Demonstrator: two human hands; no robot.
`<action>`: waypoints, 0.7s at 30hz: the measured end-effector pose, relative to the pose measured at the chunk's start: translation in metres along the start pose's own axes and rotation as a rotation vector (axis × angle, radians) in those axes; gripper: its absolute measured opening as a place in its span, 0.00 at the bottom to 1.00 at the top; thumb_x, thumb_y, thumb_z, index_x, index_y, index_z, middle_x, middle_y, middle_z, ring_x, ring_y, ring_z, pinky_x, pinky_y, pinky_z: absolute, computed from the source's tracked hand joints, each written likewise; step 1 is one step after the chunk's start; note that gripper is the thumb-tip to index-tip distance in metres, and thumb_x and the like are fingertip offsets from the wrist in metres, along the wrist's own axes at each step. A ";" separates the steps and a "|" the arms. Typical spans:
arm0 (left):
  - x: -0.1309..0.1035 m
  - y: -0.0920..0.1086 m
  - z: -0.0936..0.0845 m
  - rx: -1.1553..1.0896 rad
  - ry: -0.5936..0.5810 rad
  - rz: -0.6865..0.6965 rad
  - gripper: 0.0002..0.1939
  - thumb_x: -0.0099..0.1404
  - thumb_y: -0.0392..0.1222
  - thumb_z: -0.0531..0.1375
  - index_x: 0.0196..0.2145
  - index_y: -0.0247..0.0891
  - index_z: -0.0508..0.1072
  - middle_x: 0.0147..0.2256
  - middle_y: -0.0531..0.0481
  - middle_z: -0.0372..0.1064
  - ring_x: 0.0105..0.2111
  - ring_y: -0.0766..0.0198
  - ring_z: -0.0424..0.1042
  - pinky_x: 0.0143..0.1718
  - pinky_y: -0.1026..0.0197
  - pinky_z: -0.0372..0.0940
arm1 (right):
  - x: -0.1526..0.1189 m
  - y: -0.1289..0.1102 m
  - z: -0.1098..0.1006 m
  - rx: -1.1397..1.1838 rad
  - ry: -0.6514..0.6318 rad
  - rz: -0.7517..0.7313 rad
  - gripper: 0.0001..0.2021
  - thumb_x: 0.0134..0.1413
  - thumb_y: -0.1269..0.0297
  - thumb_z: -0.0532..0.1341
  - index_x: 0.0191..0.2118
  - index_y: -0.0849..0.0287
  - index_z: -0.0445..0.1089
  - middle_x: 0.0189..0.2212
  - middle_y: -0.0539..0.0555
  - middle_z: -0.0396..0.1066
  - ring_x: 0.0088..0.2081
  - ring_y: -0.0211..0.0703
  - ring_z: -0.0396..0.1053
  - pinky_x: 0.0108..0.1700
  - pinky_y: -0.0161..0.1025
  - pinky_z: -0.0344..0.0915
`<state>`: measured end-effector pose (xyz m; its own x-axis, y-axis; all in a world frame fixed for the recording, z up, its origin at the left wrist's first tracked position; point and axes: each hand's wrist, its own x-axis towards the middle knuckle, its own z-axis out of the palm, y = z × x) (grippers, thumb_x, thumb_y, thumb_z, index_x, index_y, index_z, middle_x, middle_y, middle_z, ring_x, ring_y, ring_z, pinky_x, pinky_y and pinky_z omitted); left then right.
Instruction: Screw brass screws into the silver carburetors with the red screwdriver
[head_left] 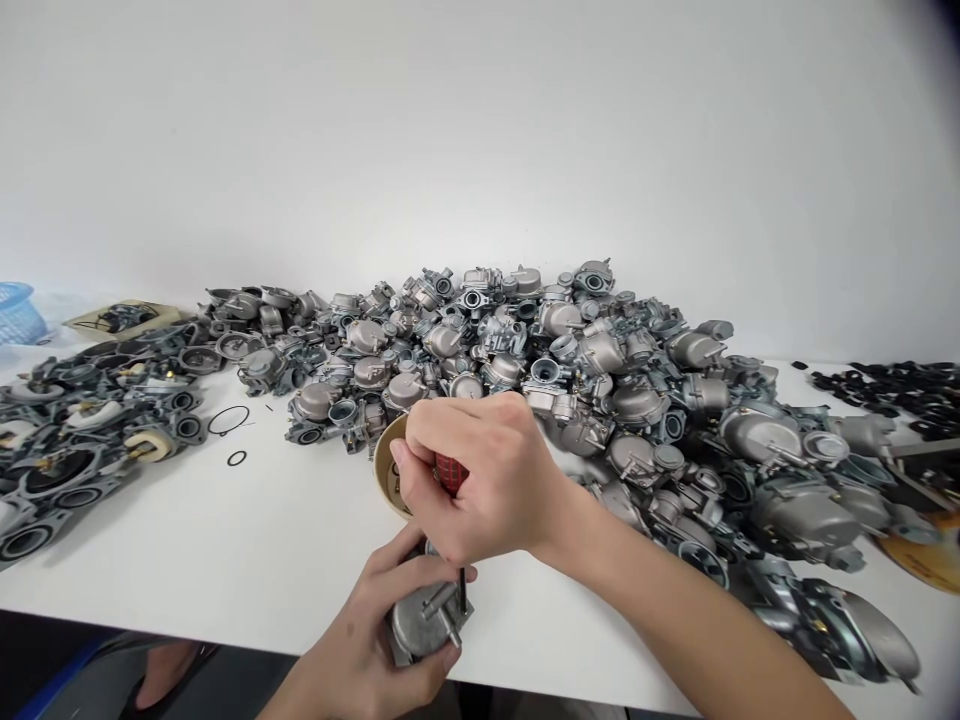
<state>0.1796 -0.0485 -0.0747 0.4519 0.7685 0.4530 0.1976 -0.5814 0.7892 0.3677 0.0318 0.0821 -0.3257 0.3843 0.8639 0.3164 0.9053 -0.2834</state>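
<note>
My left hand (375, 630) is wrapped round a grey metal carburetor (424, 625) at the table's front edge, its rounded bowl facing up. Above it, my right hand (480, 480) is closed in a fist on a screwdriver (451, 472) with a red and black handle. The dark shaft points down and its tip meets the edge of the carburetor; the screw itself cannot be made out. Partly hidden behind my right hand, a round tan container (386, 475) holds small parts.
A big heap of carburetors (487, 350) spreads across the back and right. Opened carburetor bodies (82, 420) with white floats lie at left. Loose rubber rings (237, 458) rest on the white table (247, 550). Black parts (892, 385) are piled far right; a blue basket (19, 312) stands far left.
</note>
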 end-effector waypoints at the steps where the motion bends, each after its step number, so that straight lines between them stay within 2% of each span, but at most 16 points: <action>1: 0.000 0.000 0.000 0.003 0.002 0.007 0.36 0.57 0.29 0.67 0.62 0.50 0.76 0.68 0.36 0.68 0.59 0.37 0.80 0.56 0.45 0.79 | 0.000 0.000 0.000 0.004 0.000 -0.001 0.15 0.56 0.77 0.57 0.26 0.54 0.50 0.18 0.40 0.50 0.20 0.30 0.49 0.21 0.35 0.46; 8: 0.001 -0.003 0.000 -0.008 0.005 0.047 0.37 0.57 0.29 0.66 0.64 0.50 0.74 0.63 0.37 0.72 0.61 0.37 0.78 0.50 0.51 0.81 | -0.001 0.001 0.001 0.027 0.005 -0.003 0.16 0.56 0.78 0.57 0.26 0.54 0.50 0.19 0.40 0.51 0.20 0.30 0.50 0.20 0.35 0.47; 11: 0.004 0.001 0.000 -0.029 0.010 0.049 0.37 0.57 0.29 0.65 0.63 0.52 0.75 0.59 0.40 0.76 0.62 0.39 0.77 0.52 0.50 0.80 | -0.001 0.002 0.001 0.037 0.025 -0.020 0.16 0.55 0.79 0.57 0.26 0.55 0.50 0.19 0.40 0.51 0.20 0.29 0.49 0.20 0.35 0.46; 15: 0.004 0.002 -0.001 -0.024 0.005 0.017 0.36 0.56 0.29 0.65 0.61 0.52 0.76 0.57 0.40 0.77 0.60 0.39 0.78 0.52 0.49 0.80 | -0.001 0.002 0.002 0.073 0.066 -0.029 0.16 0.53 0.79 0.58 0.26 0.55 0.51 0.19 0.40 0.51 0.20 0.29 0.49 0.19 0.34 0.44; 18: 0.000 -0.002 0.000 0.004 0.003 -0.005 0.35 0.56 0.30 0.67 0.62 0.50 0.76 0.58 0.37 0.76 0.56 0.39 0.81 0.50 0.48 0.81 | 0.000 0.001 0.003 0.087 0.096 -0.038 0.16 0.53 0.79 0.57 0.26 0.55 0.51 0.18 0.40 0.51 0.19 0.29 0.48 0.19 0.34 0.43; 21: -0.004 -0.006 0.003 0.009 0.027 0.003 0.36 0.56 0.31 0.68 0.62 0.48 0.77 0.64 0.35 0.71 0.55 0.39 0.81 0.47 0.49 0.82 | 0.000 -0.001 0.003 0.097 0.115 -0.050 0.15 0.53 0.79 0.57 0.25 0.54 0.50 0.18 0.40 0.53 0.19 0.29 0.49 0.20 0.35 0.45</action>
<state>0.1791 -0.0487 -0.0818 0.4294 0.7733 0.4665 0.2039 -0.5862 0.7841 0.3643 0.0312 0.0812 -0.2329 0.3199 0.9184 0.2129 0.9382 -0.2728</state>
